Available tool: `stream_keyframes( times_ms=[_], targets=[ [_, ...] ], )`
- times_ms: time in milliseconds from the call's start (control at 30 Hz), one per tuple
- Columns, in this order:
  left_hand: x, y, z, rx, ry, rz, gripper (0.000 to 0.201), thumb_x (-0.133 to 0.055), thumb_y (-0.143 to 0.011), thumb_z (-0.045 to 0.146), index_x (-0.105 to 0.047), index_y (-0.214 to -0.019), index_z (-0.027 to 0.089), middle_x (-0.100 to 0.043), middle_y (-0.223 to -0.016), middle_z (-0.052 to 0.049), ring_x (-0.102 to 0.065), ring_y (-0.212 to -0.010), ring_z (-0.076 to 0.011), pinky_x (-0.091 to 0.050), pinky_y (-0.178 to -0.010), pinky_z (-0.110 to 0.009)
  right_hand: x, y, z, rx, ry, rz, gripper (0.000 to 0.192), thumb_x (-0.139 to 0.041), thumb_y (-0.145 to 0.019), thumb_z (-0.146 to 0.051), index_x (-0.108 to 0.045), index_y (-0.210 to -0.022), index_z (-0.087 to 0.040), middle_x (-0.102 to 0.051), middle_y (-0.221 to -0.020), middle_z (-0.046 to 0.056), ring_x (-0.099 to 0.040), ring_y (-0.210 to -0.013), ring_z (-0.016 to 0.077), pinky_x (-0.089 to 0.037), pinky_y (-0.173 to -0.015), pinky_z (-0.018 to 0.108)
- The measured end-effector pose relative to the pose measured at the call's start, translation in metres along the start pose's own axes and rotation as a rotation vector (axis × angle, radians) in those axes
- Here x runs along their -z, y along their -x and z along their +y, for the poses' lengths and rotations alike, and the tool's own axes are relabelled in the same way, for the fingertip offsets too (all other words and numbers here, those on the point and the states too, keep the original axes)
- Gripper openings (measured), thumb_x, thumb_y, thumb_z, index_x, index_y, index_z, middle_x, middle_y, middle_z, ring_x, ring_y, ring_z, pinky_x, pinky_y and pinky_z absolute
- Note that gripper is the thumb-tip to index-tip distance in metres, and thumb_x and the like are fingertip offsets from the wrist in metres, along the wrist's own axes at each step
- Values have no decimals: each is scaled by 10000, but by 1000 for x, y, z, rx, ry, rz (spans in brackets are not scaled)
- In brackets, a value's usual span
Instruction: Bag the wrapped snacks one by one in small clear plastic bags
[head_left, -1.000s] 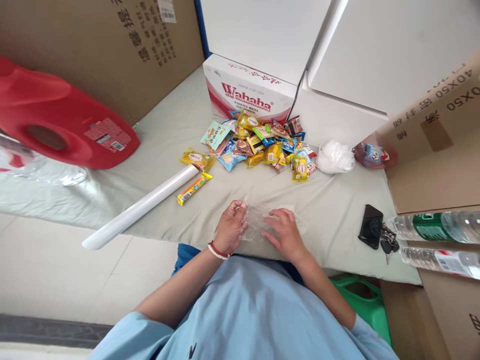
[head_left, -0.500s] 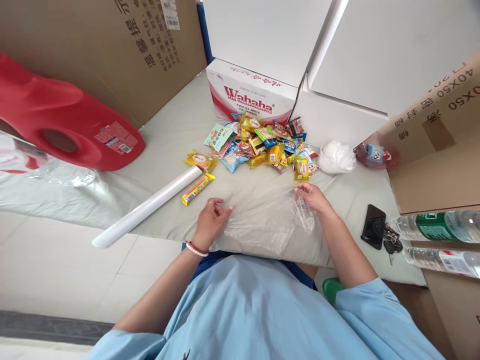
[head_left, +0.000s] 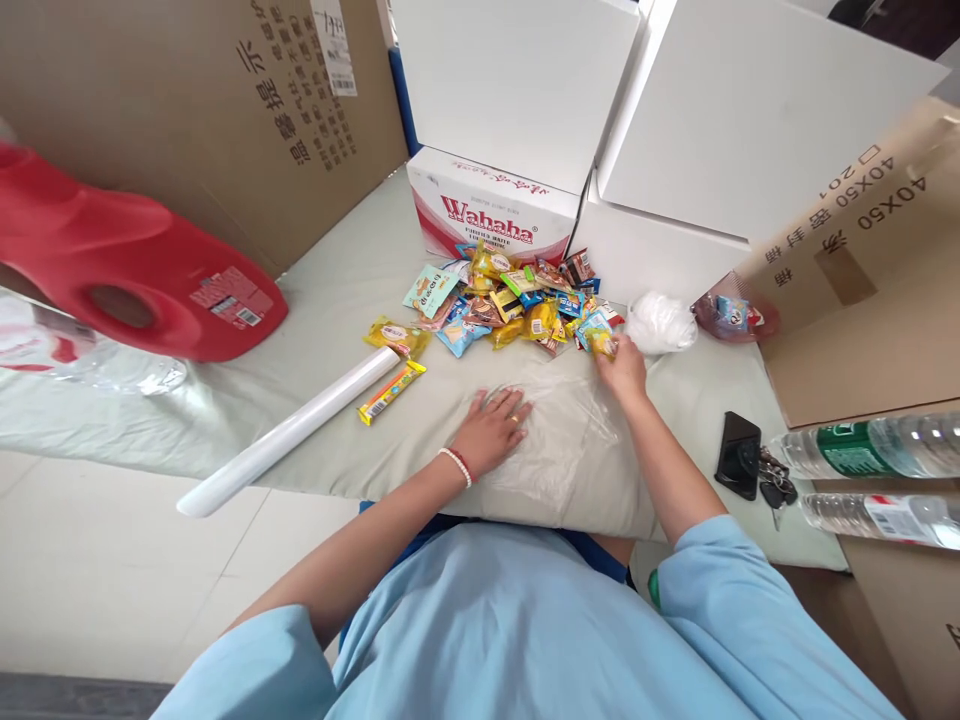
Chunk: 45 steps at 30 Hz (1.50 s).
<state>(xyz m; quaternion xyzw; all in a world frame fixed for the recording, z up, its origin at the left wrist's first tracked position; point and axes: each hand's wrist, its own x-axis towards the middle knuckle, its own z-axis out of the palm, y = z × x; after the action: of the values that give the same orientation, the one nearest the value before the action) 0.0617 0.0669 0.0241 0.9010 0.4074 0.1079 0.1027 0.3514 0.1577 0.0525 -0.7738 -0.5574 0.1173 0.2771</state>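
At six o'clock of the snack pile (head_left: pixel 517 300), my left hand (head_left: pixel 491 428) lies flat on the clear bag (head_left: pixel 559 440), empty yet; my right hand (head_left: pixel 621 365) closes round a yellow packet (head_left: pixel 602 343), others unpacked.

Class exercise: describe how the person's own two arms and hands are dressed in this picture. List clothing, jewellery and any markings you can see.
Both arms are bare below short, loose, light blue sleeves. The left hand has a ring on one finger, and its wrist carries a bracelet of white beads beside a red band. The right hand shows no ring or wristband. No markings are visible on either sleeve.
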Motion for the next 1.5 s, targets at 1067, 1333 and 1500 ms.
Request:
stream_keyframes(
  times_ms=[1067,1333,1500],
  targets=[
    [15,42,1,256,224,323,392,-423,-1022,325,-646,-1311,184,-627,-1423,-175,-439,-1478,-309,-320,-1212,-607,60,114,43,-642,-1218,-337,344,-739,-753,-363,-676,-1049,-200,-757,-976,84,-709,-763,191,-567,-522,260],
    [-12,-64,35,-91,207,17,464,-402,-1041,343,-568,-1441,177,-516,-1559,-163,-408,-1501,-297,-194,-1260,-618,53,105,45,-685,-1208,-290,336,-765,-698,-367,-663,-977,-208,-737,-931,49,-672,-709,160,-564,-533,251],
    [-37,-54,33,-12,60,-1,633,-374,-1037,496,-371,-1590,188,-329,-1674,-163,-292,-1559,-314,-37,-1255,-675,78,105,77,-522,-875,361,363,-812,-654,-387,-599,-916,-256,-689,-918,-14,-648,-774,161,-556,-559,241]
  ],
)
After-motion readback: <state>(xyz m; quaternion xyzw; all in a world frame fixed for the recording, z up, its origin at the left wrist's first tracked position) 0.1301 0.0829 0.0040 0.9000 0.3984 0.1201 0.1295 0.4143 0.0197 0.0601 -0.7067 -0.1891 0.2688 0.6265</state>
